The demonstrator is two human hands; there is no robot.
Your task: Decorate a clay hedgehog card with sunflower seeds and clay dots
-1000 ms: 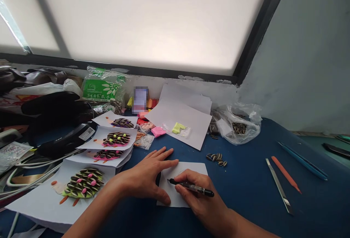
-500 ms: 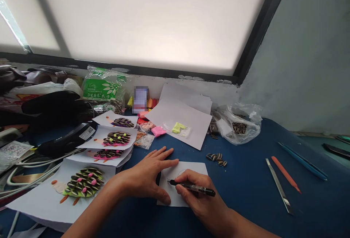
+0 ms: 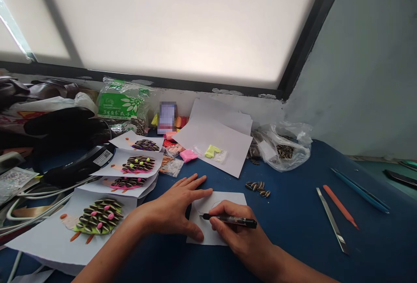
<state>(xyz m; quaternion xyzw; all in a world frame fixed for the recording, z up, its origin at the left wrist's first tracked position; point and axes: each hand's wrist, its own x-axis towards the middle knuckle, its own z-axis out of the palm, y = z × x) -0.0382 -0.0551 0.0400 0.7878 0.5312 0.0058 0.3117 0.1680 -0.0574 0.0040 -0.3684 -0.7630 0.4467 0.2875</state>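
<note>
A small sheet of white paper [image 3: 216,238] lies on the blue table in front of me, with a thin curved line drawn on it. My left hand [image 3: 180,209] rests over its left edge, fingers spread and thumb pressing the lower left part. Between the thumb and fingers of my right hand [image 3: 239,231] is a black pen [image 3: 233,220], tilted, its tip at the paper's left half. Just beyond the sheet sits a little heap of sunflower seeds [image 3: 259,187]. To the left are paper sheets [image 3: 42,239] bearing hedgehog pictures made of clay and seeds.
At right lie a metal blade tool [image 3: 332,222], an orange tool [image 3: 340,207] and blue tweezers [image 3: 360,191]. Behind are a plastic bag of seeds [image 3: 286,148], blank sheets [image 3: 224,133], a yellow clay packet [image 3: 213,152] and pink clay [image 3: 188,156]. White cables [image 3: 48,209] run at far left.
Almost nothing differs. Both hands keep their places on the paper, and the pen tip stays near the same spot. The view has shifted very slightly.
</note>
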